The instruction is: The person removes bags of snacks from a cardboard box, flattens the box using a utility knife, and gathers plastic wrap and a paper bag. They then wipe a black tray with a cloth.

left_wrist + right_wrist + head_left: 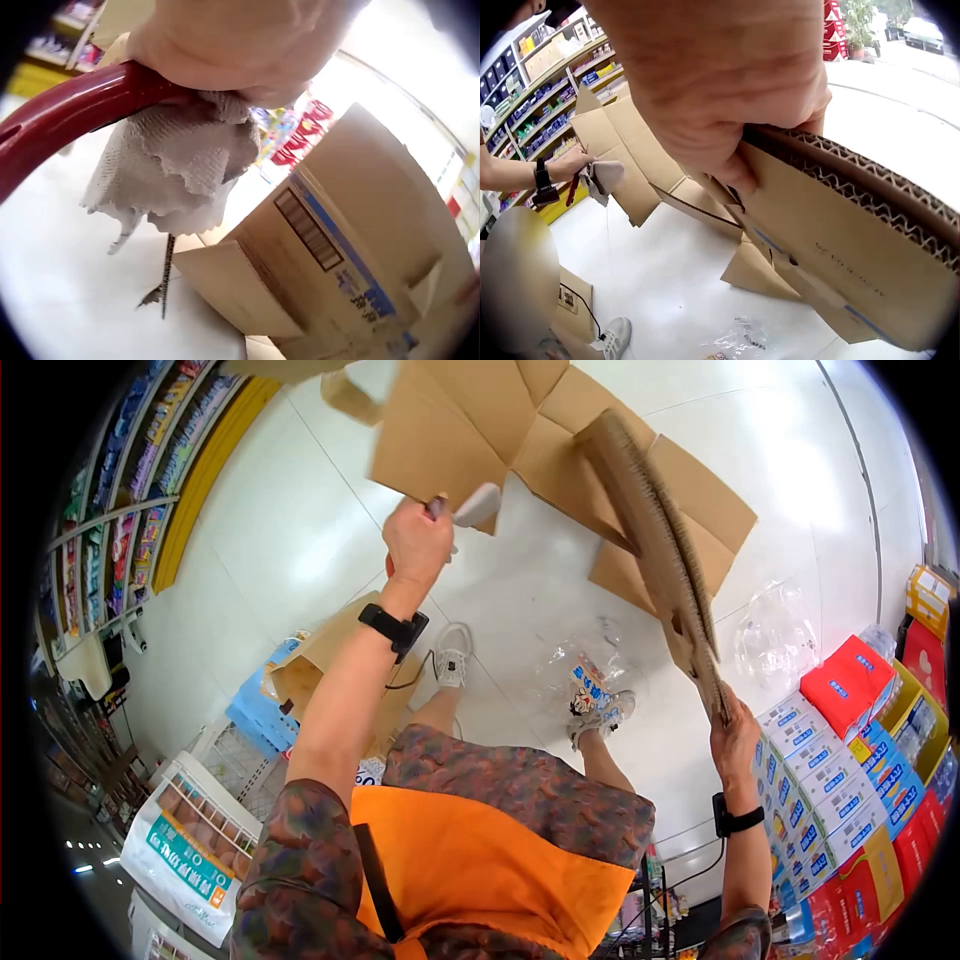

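Note:
My left hand (418, 542) is curled round a curved, glossy red handle (75, 105); the tool's far end is hidden. A crumpled, whitish textured sheet (172, 165) hangs from the same grip, its lower edge torn. Over on the right, my right hand (735, 738) grips the near end of a folded slab of corrugated cardboard (660, 550), thumb on one face. The slab stands on edge, its wavy layers showing in the right wrist view. Beyond both hands a large opened-out cardboard box (450, 420) spreads its flaps.
Clear plastic wrapping (775, 625) lies on the tiled floor, with more around my right shoe (600, 718). Stacked packaged goods (820, 780) line the right. An open carton (335, 660) stands by my left leg, and store shelves (130, 510) rise at the left.

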A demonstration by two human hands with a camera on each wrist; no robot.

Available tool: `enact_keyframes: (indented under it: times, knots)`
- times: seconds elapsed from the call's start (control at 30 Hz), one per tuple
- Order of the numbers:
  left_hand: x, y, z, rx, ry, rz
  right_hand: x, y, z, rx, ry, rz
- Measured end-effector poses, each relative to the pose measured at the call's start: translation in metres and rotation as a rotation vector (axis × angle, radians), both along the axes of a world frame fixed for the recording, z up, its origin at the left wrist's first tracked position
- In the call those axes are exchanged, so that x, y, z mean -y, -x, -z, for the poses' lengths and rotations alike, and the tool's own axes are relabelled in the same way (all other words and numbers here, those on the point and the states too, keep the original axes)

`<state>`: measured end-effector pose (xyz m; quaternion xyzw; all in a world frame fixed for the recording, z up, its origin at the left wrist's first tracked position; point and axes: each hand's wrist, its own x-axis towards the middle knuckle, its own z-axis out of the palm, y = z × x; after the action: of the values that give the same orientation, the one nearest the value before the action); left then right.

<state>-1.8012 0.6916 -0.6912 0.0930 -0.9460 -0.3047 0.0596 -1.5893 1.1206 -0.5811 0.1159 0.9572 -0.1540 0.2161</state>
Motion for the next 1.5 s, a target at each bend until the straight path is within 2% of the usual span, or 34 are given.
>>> enact_keyframes:
  times: [0.07, 0.13, 0.17, 0.23, 0.33, 0.43, 0.57, 0.67, 0.7, 0.77, 0.8, 0.83, 0.9, 1.0, 1.03, 1.17, 1.27, 1.33, 1.37, 1.43, 1.47, 1.5]
  knots:
    - [-0.025, -0.006, -0.021, -0.05, 0.119, 0.209, -0.004, -0.021, -0.021, -0.017, 0.066, 0.045]
    - [-0.047, -0.013, -0.028, -0.037, 0.201, 0.454, -0.008, -0.048, -0.046, -0.044, 0.102, -0.025]
    - [-0.057, -0.019, -0.029, -0.05, 0.168, 0.539, -0.011, -0.061, -0.059, -0.053, 0.1, -0.056]
    - [-0.071, -0.031, -0.024, -0.001, 0.288, 0.628, -0.025, -0.099, -0.085, 0.003, 0.075, -0.014]
    - [-0.088, -0.059, 0.003, 0.075, 0.373, 0.864, -0.052, -0.162, -0.11, 0.064, 0.035, -0.016]
    - [-0.115, -0.1, 0.032, 0.127, 0.628, 1.06, -0.067, -0.205, -0.126, 0.156, 0.01, -0.02]
    - [-0.153, -0.148, 0.08, 0.192, 1.013, 1.245, -0.064, -0.223, -0.153, 0.192, 0.004, 0.031]
    - [-0.152, -0.188, 0.121, 0.285, 0.862, 1.051, -0.06, -0.235, -0.178, 0.184, 0.019, 0.048]
    - [-0.146, -0.197, 0.114, 0.416, 0.786, 1.105, -0.058, -0.236, -0.191, 0.207, 0.031, 0.026]
    - [-0.131, -0.184, 0.087, 0.637, 0.637, 1.187, -0.058, -0.232, -0.213, 0.214, 0.043, -0.018]
    - [-0.126, -0.178, 0.075, 0.807, 0.583, 1.148, -0.059, -0.23, -0.225, 0.219, 0.058, -0.021]
    - [-0.11, -0.176, 0.059, 0.796, 0.52, 1.185, -0.059, -0.226, -0.24, 0.219, 0.06, -0.016]
    - [-0.073, -0.176, 0.051, 0.903, 0.471, 1.121, -0.056, -0.214, -0.269, 0.211, 0.057, -0.005]
    - [-0.028, -0.167, 0.008, 0.899, 0.227, 0.843, -0.047, -0.195, -0.288, 0.091, 0.026, 0.007]
    - [-0.03, -0.157, -0.036, 0.885, 0.12, 0.727, -0.043, -0.186, -0.29, 0.05, 0.01, 0.011]
    - [0.057, -0.168, -0.042, 0.722, 0.381, 0.741, -0.019, -0.147, -0.244, -0.18, -0.016, -0.02]
    - [0.107, -0.172, -0.032, 0.595, 0.565, 0.763, -0.002, -0.128, -0.16, -0.334, -0.008, -0.019]
    - [0.053, -0.157, -0.09, 0.571, 0.068, 0.227, 0.015, -0.124, -0.08, -0.383, -0.005, -0.061]
    - [0.042, -0.154, -0.1, 0.561, 0.116, 0.236, 0.021, -0.124, -0.033, -0.374, -0.008, -0.085]
    - [0.021, -0.156, -0.107, 0.546, 0.207, 0.257, 0.041, -0.122, 0.034, -0.142, -0.109, -0.112]
    - [0.008, -0.156, -0.106, 0.576, 0.154, 0.24, 0.051, -0.122, 0.064, -0.045, -0.13, -0.121]
    - [-0.006, -0.155, -0.104, 0.57, 0.153, 0.303, 0.059, -0.123, 0.082, 0.139, -0.043, -0.095]
